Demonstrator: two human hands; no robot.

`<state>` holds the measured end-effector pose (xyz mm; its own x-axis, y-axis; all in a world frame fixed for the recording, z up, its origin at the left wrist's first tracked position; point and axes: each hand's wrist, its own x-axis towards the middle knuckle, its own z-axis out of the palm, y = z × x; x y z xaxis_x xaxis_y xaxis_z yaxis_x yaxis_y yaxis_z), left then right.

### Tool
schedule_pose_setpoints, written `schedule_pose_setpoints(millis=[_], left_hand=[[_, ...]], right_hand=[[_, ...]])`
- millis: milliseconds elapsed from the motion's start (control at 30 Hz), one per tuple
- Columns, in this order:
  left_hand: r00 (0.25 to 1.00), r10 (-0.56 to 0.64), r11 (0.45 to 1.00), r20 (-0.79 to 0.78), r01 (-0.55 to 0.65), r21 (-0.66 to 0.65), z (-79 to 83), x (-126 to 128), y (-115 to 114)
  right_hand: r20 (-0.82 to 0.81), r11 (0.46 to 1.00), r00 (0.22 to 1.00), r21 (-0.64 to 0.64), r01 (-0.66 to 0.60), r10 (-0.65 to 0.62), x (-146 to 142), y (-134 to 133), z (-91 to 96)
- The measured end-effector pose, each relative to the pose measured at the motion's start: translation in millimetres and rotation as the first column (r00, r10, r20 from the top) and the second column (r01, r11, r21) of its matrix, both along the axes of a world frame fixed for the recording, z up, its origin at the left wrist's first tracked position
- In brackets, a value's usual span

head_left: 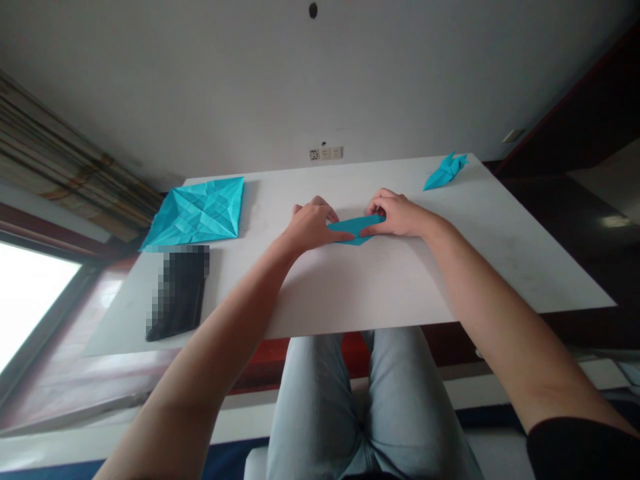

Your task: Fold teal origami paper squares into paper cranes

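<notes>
A small folded piece of teal paper (356, 229) lies on the white table (350, 287) at its middle. My left hand (311, 225) presses on the paper's left end, its thumb stretched along the fold and fingers curled. My right hand (395, 213) pinches the paper's right end with curled fingers. Both hands touch the paper and hold it flat against the tabletop.
A large creased teal paper square (199, 212) lies at the table's far left. A dark blurred flat object (179, 293) sits in front of it. A finished teal folded figure (445, 171) rests at the far right corner. My knees (350, 400) are under the near edge. A wall socket (325, 153) is behind.
</notes>
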<state>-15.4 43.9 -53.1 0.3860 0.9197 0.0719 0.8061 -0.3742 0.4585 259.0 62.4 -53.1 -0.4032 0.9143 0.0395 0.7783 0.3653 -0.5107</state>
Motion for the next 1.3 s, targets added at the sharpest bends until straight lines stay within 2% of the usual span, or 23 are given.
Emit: schedule_pose_setpoints(millis=[133, 333, 433, 500, 600, 700, 767, 1033, 1167, 1300], left_hand=[[1.000, 0.001, 1.000, -0.007, -0.001, -0.009, 1.4, 0.4, 1.1], [0.997, -0.080, 0.996, 0.023, 0.081, -0.039, 5.7, -1.6, 3.0], [0.988, -0.118, 0.992, 0.097, 0.122, -0.038, 3.5, -4.1, 4.3], [0.975, -0.142, 0.989, 0.170, 0.146, -0.009, 2.6, -4.6, 4.6], [0.953, -0.201, 0.978, 0.229, 0.180, 0.106, 6.0, -3.1, 3.1], [0.964, -0.223, 0.946, 0.144, 0.179, 0.269, 13.6, -1.0, 0.0], [0.979, -0.194, 0.931, 0.067, 0.162, 0.326, 17.0, -0.6, -1.4], [0.983, -0.167, 0.947, -0.078, 0.182, 0.263, 6.2, -4.0, 6.5], [0.971, -0.222, 0.951, -0.092, 0.237, 0.200, 5.3, -7.0, 7.2], [0.947, -0.315, 0.927, -0.063, 0.321, 0.192, 7.0, -8.9, 3.1]], right_hand=[[-0.076, 0.997, 0.997, -0.068, -0.030, 0.025, -1.2, -3.2, 6.5], [-0.243, 0.977, 0.969, -0.197, -0.087, 0.037, -2.4, -9.9, 13.7], [-0.218, 0.968, 0.973, -0.219, -0.122, 0.073, -2.5, -11.3, 15.8], [-0.195, 0.978, 0.977, -0.168, -0.123, 0.089, -2.6, -10.7, 16.4], [-0.214, 0.993, 0.970, 0.035, -0.113, 0.118, -3.8, -8.4, 17.2], [-0.200, 0.967, 0.969, 0.236, -0.098, 0.147, -5.7, -6.8, 19.1], [-0.168, 0.954, 0.976, 0.286, -0.089, 0.141, -6.5, -6.7, 20.0], [-0.058, 0.958, 0.977, 0.216, -0.186, 0.203, -4.6, -2.4, 6.9], [-0.097, 0.963, 0.970, 0.176, -0.203, 0.223, -0.5, 0.4, 4.6], [-0.119, 0.971, 0.969, 0.131, -0.202, 0.218, 4.2, -0.4, 5.4]])
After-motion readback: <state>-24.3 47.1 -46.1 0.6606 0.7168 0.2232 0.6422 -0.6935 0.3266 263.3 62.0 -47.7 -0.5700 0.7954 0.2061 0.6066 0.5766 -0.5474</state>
